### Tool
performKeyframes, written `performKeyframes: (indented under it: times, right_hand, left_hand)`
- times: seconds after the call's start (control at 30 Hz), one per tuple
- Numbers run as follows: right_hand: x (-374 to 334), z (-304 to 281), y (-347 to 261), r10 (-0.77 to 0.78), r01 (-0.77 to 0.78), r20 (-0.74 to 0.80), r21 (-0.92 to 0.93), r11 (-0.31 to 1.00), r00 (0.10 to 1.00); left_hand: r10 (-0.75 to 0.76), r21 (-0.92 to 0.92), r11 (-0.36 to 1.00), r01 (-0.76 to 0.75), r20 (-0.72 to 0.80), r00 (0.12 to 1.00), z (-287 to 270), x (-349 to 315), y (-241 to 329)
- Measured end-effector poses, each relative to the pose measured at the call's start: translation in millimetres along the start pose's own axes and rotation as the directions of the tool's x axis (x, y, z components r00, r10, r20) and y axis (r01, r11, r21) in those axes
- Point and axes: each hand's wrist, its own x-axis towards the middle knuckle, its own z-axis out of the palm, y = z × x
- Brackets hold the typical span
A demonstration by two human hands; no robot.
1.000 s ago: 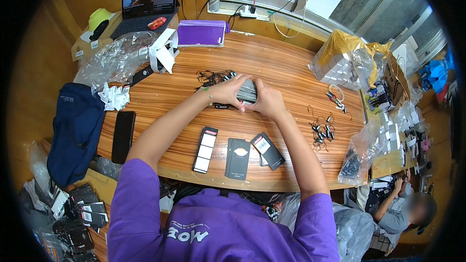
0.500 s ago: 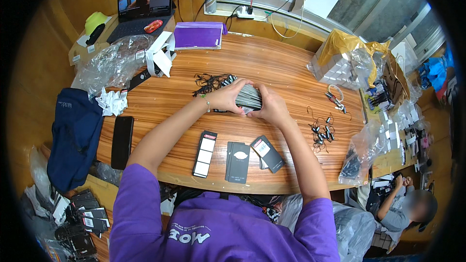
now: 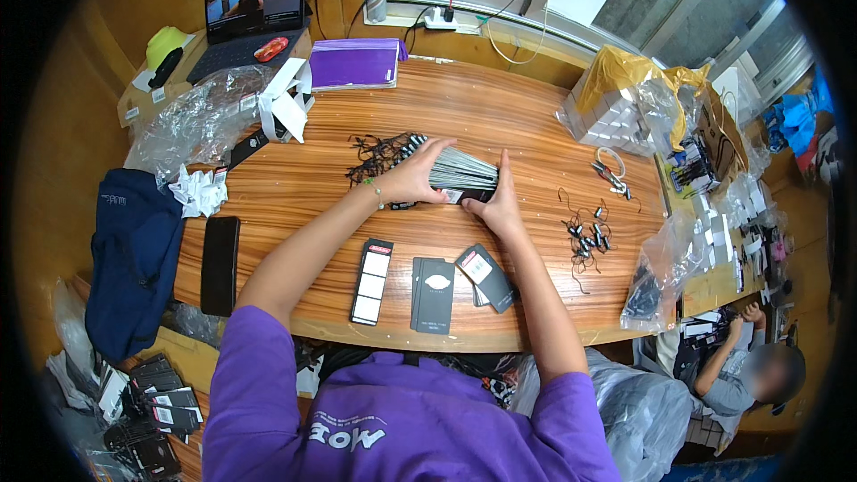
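A thick stack of dark hang tags (image 3: pixel 469 172), its pale edges facing up, is held between my two hands over the middle of the wooden table. My left hand (image 3: pixel 411 178) grips its left end and my right hand (image 3: pixel 501 205) its right end. Black tag strings (image 3: pixel 375 159) lie tangled beside my left hand. Closer to me are a sheet of white stickers on black backing (image 3: pixel 371 281), a few dark grey tags (image 3: pixel 434 296) with a white emblem, and a small fanned pile of tags (image 3: pixel 487 277), the top one bearing a white label.
Scissors (image 3: pixel 611 177) and loose black strings (image 3: pixel 589 236) lie on the right, near a clear bag (image 3: pixel 656 281). White boxes (image 3: pixel 600 121) stand far right. A phone (image 3: pixel 220 265), purple pack (image 3: pixel 355 64), plastic wrap (image 3: pixel 201 120) and laptop (image 3: pixel 254 13) are leftward. Another person (image 3: pixel 741 366) sits at right.
The stack's right end has shifted slightly right, and its edges now fan out more. My right hand has moved down its side with the fingers straighter. The whole view has shifted a little.
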Motion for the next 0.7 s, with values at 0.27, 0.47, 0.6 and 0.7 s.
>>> performKeyframes:
  times: [0.27,0.47,0.6,0.7]
  right_hand:
    - [-4.9,-3.7,-1.1,-0.149,0.146,-0.040,-0.077,0.986,0.988]
    - [-7.9,4.4,-5.3,-0.139,0.142,-0.058,0.045,0.989,0.989]
    - [-7.9,5.3,-1.1,-0.159,0.162,-0.059,0.058,0.985,0.986]
    - [-5.4,-1.9,-3.9,-0.127,0.128,0.021,-0.049,0.991,0.992]
  left_hand:
    - [-0.062,0.023,0.998,0.061,0.048,0.997,-2.4,0.8,5.6]
    - [-0.039,-0.113,0.993,0.035,-0.033,0.999,11.1,1.8,-3.7]
    - [-0.034,-0.126,0.992,0.029,-0.033,0.999,13.1,2.5,-2.6]
    - [-0.052,-0.103,0.993,0.052,0.001,0.999,9.1,3.7,-0.5]
